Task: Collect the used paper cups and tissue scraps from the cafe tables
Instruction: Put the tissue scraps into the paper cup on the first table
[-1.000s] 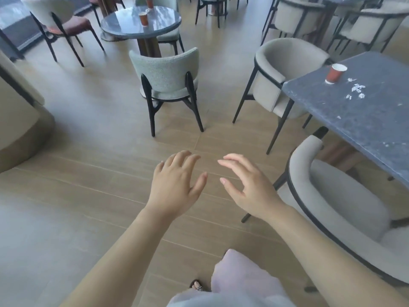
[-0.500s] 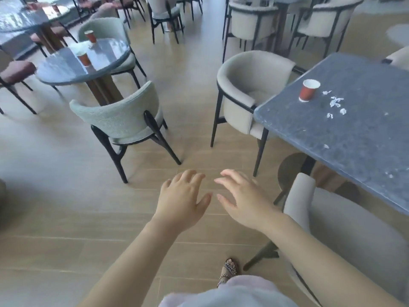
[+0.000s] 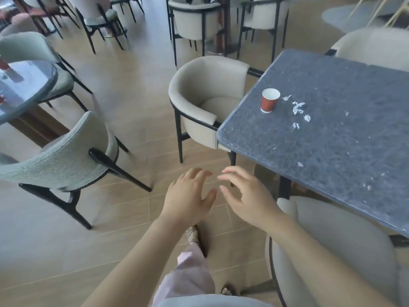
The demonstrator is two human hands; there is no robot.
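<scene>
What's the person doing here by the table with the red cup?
A person is clearing up a cafe. The left hand and right hand are open and empty, held out over the floor beside a dark table. A red paper cup stands upright on it, with torn tissue scraps lying next to it. Nothing has been picked up yet.

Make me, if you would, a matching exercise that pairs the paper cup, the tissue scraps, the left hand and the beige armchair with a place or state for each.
Things:
1. paper cup
2. tissue scraps
3. left hand
4. beige armchair

Places or states:
A. scattered, white, on the table
B. open, holding nothing, above the floor
C. upright, red outside, white inside
D. seat empty, standing beside the table's edge

Pairs: 1-C, 2-A, 3-B, 4-D.
</scene>
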